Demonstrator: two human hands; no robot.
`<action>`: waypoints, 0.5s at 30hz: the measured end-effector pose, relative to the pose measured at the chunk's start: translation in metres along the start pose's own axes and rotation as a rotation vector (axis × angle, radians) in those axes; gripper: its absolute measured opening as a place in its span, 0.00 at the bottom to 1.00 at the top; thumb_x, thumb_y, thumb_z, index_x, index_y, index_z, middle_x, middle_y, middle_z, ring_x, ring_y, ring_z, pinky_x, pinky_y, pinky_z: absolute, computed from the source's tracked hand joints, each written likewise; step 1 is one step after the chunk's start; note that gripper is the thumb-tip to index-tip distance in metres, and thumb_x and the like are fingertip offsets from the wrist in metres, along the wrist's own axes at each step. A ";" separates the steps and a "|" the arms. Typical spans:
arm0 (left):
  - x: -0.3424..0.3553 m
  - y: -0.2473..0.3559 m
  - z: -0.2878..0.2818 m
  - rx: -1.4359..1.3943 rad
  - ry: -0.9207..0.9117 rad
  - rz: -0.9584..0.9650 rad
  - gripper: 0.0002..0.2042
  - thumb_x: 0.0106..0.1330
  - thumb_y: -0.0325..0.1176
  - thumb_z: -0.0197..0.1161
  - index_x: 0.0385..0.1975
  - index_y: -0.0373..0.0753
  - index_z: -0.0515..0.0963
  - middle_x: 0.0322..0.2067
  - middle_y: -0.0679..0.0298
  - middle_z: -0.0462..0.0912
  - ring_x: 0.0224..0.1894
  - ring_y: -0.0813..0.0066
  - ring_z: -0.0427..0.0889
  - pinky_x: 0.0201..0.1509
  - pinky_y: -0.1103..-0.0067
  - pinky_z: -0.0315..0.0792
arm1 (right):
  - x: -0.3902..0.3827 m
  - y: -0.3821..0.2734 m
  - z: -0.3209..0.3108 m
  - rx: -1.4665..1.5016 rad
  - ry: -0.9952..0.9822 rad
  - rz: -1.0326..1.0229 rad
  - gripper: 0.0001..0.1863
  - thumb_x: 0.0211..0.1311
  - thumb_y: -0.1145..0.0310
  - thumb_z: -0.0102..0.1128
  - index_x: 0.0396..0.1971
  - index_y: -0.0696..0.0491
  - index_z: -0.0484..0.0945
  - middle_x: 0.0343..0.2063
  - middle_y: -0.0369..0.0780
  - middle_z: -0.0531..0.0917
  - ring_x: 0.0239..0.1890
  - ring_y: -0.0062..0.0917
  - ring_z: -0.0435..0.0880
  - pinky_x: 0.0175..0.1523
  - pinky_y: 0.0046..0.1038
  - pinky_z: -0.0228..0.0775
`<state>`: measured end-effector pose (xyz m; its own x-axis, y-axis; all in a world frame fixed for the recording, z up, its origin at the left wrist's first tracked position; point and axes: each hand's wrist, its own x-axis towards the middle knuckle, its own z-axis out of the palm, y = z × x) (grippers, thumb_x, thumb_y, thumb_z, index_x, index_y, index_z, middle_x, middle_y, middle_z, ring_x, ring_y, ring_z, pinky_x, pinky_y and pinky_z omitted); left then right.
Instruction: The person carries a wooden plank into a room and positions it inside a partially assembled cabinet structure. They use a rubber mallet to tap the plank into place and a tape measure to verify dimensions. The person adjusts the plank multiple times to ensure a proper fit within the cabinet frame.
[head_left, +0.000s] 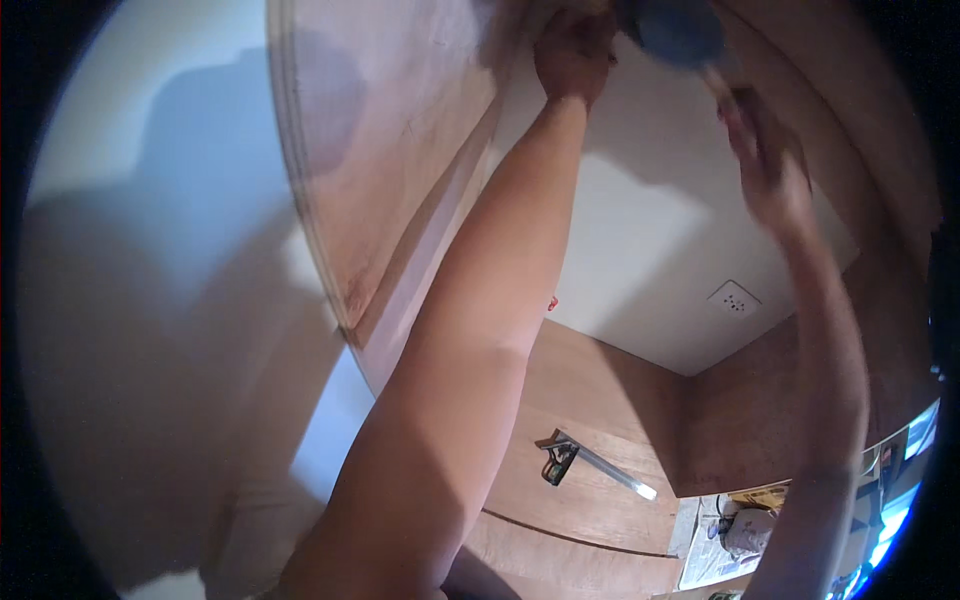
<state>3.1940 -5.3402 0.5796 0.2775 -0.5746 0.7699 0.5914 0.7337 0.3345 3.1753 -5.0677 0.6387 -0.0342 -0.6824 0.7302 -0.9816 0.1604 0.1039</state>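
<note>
My right hand (775, 170) is closed round the handle of a mallet (680, 32) with a dark blue-grey head, blurred at the top of the view. The mallet head is close beside my left hand (575, 58), which is raised at the far end of my outstretched arm. The left fingers are curled in against the wooden panel (400, 90); what they grip, if anything, is hidden by the hand and the shade. A pale wood strip (430, 225) runs along that panel, left of my forearm.
A combination square (605, 468) lies on a wooden board below. A white wall (640, 270) with a socket plate (735, 298) stands behind, between wooden side panels (750, 400). At the lower right sit a whitish tub (750, 530) and clutter. My shadow falls on the left wall (180, 200).
</note>
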 end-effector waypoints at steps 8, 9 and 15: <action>0.005 -0.008 -0.015 -0.455 -0.232 -0.131 0.06 0.72 0.30 0.62 0.38 0.33 0.80 0.28 0.62 0.82 0.26 0.75 0.82 0.28 0.77 0.78 | 0.087 0.009 0.057 -0.018 0.140 -0.291 0.26 0.82 0.48 0.41 0.43 0.58 0.76 0.31 0.48 0.79 0.32 0.40 0.78 0.42 0.38 0.70; 0.009 -0.007 -0.020 -0.463 -0.248 -0.210 0.07 0.72 0.30 0.62 0.37 0.32 0.80 0.27 0.61 0.82 0.26 0.75 0.82 0.28 0.77 0.78 | 0.089 -0.011 0.058 0.016 0.171 -0.369 0.25 0.81 0.49 0.44 0.37 0.57 0.75 0.24 0.48 0.75 0.25 0.37 0.75 0.34 0.38 0.67; 0.015 0.012 -0.029 -0.431 -0.250 -0.467 0.09 0.69 0.31 0.65 0.29 0.32 0.83 0.23 0.60 0.84 0.23 0.74 0.83 0.26 0.78 0.76 | 0.083 -0.021 0.072 -0.053 0.171 -0.295 0.24 0.82 0.52 0.44 0.32 0.59 0.73 0.19 0.50 0.72 0.20 0.39 0.76 0.28 0.40 0.65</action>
<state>3.2275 -5.3502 0.5793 -0.2333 -0.6567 0.7172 0.8697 0.1890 0.4559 3.1793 -5.1786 0.6483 0.2864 -0.5762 0.7655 -0.9330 0.0138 0.3595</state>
